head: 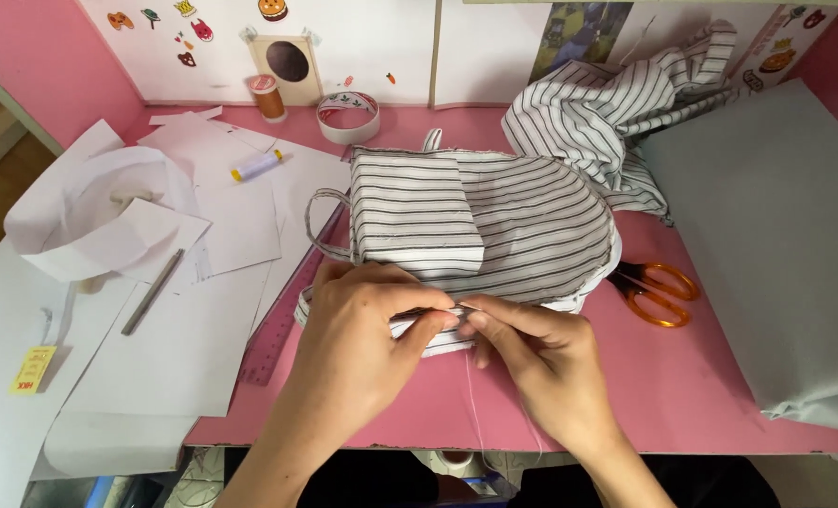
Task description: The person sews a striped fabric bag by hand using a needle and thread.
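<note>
1. Both forearms come up from the lower edge of the view and meet over the near part of the pink tabletop (682,376)
2. Left hand (362,325) lies palm down, knuckles raised, its thumb and forefinger pinched on the near hem of a black-and-white striped fabric bag (494,226)
3. Right hand (541,353) sits just beside it, fingers curled inward, fingertips closed on the same hem where it meets the left thumb; whether a needle sits between the fingertips cannot be told
4. A thin white thread (472,404) hangs from under the right hand toward the table's near edge
5. Beyond the hands, the striped bag lies flat with a squarish pocket on its front and a loop strap on its left side, its hem touching both hands
6. Just right of the bag, orange-handled scissors (659,292) rest on the table, partly tucked under the fabric
7. A pink plastic ruler (282,325) lies just left of the left hand, beside white paper sheets (183,348) and a grey metal pen (152,292)
8. Farther back stand a roll of white tape (348,116), a brown thread spool (268,97) and a white thread spool (256,166)
9. At the far right are crumpled striped cloth (607,108) and a folded grey fabric (776,235)
</note>
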